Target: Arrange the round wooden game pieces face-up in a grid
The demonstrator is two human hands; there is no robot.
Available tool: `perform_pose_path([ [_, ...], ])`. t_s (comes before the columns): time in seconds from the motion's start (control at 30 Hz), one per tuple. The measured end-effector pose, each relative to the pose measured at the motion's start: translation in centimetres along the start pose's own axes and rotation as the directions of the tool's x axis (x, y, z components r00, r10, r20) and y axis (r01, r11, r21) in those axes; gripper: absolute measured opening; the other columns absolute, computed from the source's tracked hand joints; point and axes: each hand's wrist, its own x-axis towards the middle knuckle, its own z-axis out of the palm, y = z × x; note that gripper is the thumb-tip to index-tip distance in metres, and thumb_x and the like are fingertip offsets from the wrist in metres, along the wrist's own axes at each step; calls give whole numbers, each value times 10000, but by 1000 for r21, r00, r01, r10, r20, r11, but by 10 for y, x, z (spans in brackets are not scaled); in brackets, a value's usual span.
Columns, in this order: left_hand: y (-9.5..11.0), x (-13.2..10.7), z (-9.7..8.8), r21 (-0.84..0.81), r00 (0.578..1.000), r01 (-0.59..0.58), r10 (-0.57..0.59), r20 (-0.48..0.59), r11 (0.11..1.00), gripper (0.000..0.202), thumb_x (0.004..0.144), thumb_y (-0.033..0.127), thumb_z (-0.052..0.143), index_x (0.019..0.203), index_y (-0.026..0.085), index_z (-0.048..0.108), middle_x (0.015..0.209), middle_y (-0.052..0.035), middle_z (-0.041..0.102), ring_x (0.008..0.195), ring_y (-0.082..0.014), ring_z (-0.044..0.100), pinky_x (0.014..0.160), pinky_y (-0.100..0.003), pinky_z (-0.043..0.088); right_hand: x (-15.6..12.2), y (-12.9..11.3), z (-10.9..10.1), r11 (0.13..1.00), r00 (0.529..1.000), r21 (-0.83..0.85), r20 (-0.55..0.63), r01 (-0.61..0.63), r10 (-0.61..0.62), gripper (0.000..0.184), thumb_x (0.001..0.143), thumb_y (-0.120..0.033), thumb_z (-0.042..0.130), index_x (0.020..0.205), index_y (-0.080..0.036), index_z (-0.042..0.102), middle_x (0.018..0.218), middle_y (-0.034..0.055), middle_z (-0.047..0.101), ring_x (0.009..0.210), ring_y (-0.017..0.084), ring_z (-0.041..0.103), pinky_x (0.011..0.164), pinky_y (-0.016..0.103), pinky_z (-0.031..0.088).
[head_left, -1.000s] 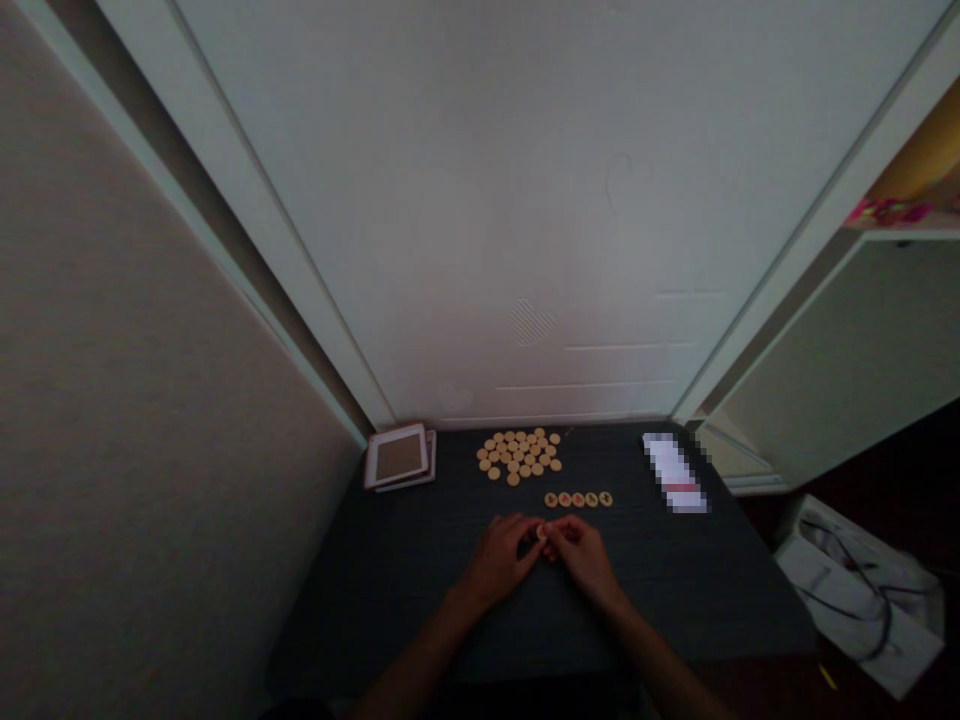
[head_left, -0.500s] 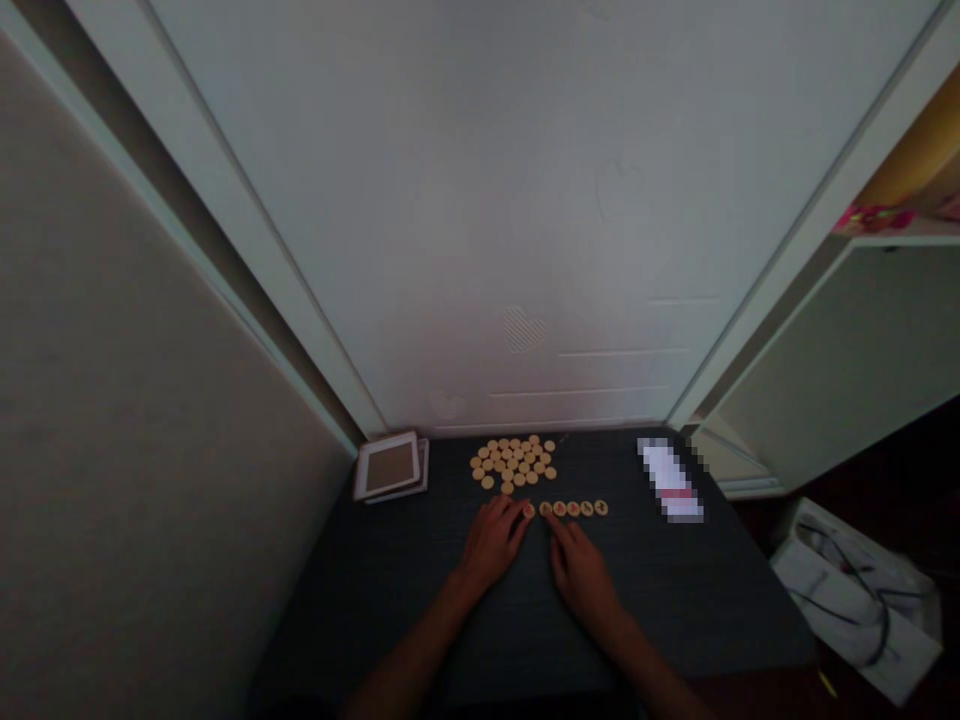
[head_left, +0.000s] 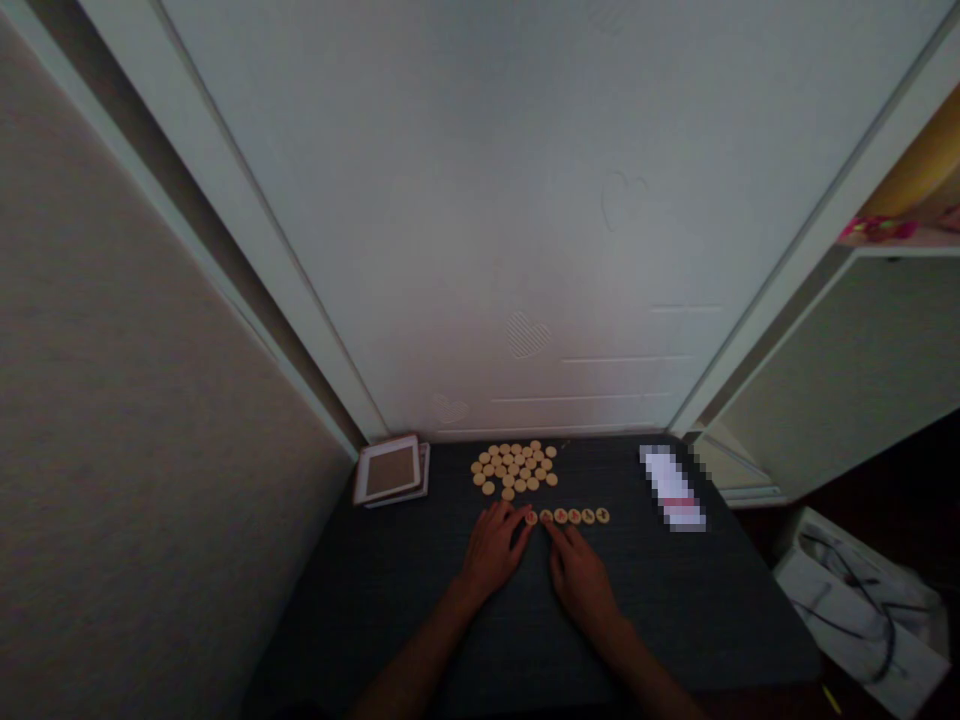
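Several round wooden discs with marks on top lie in a row (head_left: pixel 574 516) on the dark table (head_left: pixel 390 600). My left hand (head_left: pixel 495 548) rests just left of the row, its fingertips touching the leftmost disc (head_left: pixel 531 517). My right hand (head_left: pixel 579 575) lies flat below the row, fingers stretched toward it and holding nothing. Behind the row sits a cluster of plain wooden discs (head_left: pixel 514 469), face down.
A square box with a brown face and white rim (head_left: pixel 390 470) lies at the table's back left. A blurred white object (head_left: pixel 673 487) lies at the back right. A white wall stands behind; a white bag (head_left: pixel 862 600) sits on the floor to the right.
Both hands held one disc together near the table's middle a second ago. They moved forward and the disc now lies at the left end of the row. The right hand has let go.
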Motion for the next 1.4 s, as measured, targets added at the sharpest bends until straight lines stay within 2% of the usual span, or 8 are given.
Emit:
perform_pose_path([
  [0.17, -1, 0, 0, -7, 1000, 5, -6, -6, 1000, 312, 1010, 335, 499, 1300, 300, 606, 1092, -60, 652, 1034, -254, 618, 894, -408, 505, -4, 1, -3, 998, 999, 56, -37, 25, -23, 540, 927, -100, 471, 1445, -252, 495, 1092, 99, 671, 991, 243, 685, 875, 366, 592],
  [0.33, -2, -1, -1, -19, 1000, 10, -11, -20, 1000, 259, 999, 343, 521, 1217, 277, 641, 1096, -64, 662, 1044, -260, 624, 891, -408, 510, -10, 4, -5, 992, 999, 122, -30, 44, -41, 528, 934, -102, 466, 1441, -245, 491, 1074, 93, 673, 993, 233, 678, 903, 372, 585],
  [0.57, 1, -2, -1, -20, 999, 19, -19, -44, 1000, 208, 1002, 330, 516, 1141, 278, 661, 1055, -55, 665, 1001, -250, 632, 853, -392, 514, -2, -1, -4, 997, 1000, 76, -2, -8, 8, 562, 905, -91, 469, 1454, -211, 487, 1128, 119, 672, 1037, 254, 668, 925, 385, 574],
  [0.7, 2, -2, -2, -22, 998, 12, -14, -56, 1000, 200, 999, 327, 524, 1134, 279, 663, 1049, -54, 665, 1003, -248, 631, 843, -381, 515, -1, -3, -7, 997, 1000, 75, 15, -13, 12, 570, 892, -84, 483, 1443, -229, 505, 1119, 106, 675, 1037, 241, 672, 948, 364, 564],
  [0.87, 2, -2, -2, -31, 997, 11, -14, -71, 999, 204, 991, 337, 540, 1139, 277, 667, 1029, -56, 669, 974, -247, 638, 825, -378, 518, -5, -1, -10, 992, 999, 127, -39, 27, -23, 564, 900, -88, 480, 1440, -248, 500, 1124, 92, 680, 1039, 231, 675, 934, 368, 577],
  [1.0, 1, -3, -2, -33, 997, 7, -9, -72, 999, 197, 974, 340, 572, 1130, 275, 675, 1005, -48, 673, 933, -237, 643, 813, -369, 520, -10, 2, -9, 987, 996, 153, -84, 49, -37, 509, 905, -103, 490, 1388, -252, 551, 1101, 85, 692, 1016, 228, 685, 906, 375, 593],
  [1.4, 4, -2, -3, -27, 998, 17, -18, -67, 1000, 192, 991, 327, 542, 1111, 270, 681, 989, -47, 666, 930, -233, 640, 822, -373, 520, -10, 3, -3, 994, 998, 108, -66, 28, -21, 508, 906, -94, 498, 1392, -229, 555, 1050, 91, 676, 980, 234, 677, 888, 374, 594],
])
